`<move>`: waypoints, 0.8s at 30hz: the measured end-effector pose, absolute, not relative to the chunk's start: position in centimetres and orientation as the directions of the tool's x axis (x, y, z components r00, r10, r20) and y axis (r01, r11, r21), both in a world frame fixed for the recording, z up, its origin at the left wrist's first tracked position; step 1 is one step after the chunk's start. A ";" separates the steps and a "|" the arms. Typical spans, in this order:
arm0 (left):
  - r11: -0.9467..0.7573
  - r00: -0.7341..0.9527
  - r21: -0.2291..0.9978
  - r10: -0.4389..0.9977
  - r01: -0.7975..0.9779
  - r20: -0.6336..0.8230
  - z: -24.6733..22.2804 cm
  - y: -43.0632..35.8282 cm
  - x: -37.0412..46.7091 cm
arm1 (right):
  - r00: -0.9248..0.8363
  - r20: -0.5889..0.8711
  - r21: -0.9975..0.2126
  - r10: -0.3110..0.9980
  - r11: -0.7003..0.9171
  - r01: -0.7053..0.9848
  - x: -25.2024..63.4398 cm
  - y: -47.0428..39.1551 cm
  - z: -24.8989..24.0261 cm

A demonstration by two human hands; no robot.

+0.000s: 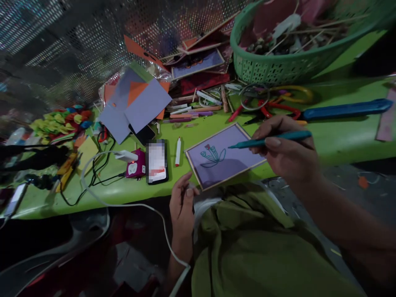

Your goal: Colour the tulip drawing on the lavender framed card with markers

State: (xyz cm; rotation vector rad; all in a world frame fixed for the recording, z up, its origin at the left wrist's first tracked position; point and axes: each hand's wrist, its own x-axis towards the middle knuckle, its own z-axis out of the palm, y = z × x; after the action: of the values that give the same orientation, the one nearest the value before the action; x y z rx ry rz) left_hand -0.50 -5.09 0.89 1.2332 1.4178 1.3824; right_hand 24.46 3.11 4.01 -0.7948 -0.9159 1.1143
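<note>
A purple card (227, 169) with a thin pale wooden border lies at the table's front edge. On it is a drawing of flowers (213, 156) with teal outlines and one red bloom. My right hand (283, 150) grips a teal felt-tip pen (278, 139) over the card's right side. The pen's tip points left, close to the drawing; whether it touches the card I cannot tell. My left hand (183, 200) rests by the card's lower left corner, fingers loosely bent and apart, holding nothing. A white marker with a red end (178, 152) lies left of the card.
A phone (156, 161) and a magenta socket adapter (136, 167) with cables lie to the left. Behind are purple paper sheets (148, 105), several pens (192, 115), scissors (280, 110), a blue-handled tool (346, 110) and a green basket (269, 68) of scraps.
</note>
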 end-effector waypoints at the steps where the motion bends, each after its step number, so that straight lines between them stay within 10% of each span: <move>1: -0.062 -0.204 0.997 0.976 0.056 0.072 1.1 -5.1 -0.1 | 0.166 0.189 -0.886 0.968 0.241 -0.397 24.3 2.3 3.9; 24: 0.064 -0.057 0.957 0.995 -0.282 -0.083 2.1 -9.2 1.8 | -0.012 0.134 -0.956 0.991 0.126 -0.264 20.7 -6.7 4.3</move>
State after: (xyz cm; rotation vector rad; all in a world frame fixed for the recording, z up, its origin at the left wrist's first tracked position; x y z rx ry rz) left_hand 1.77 -9.17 2.11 0.9127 1.0794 1.3244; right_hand 20.65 -6.74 4.31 -0.9045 -1.0928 1.2480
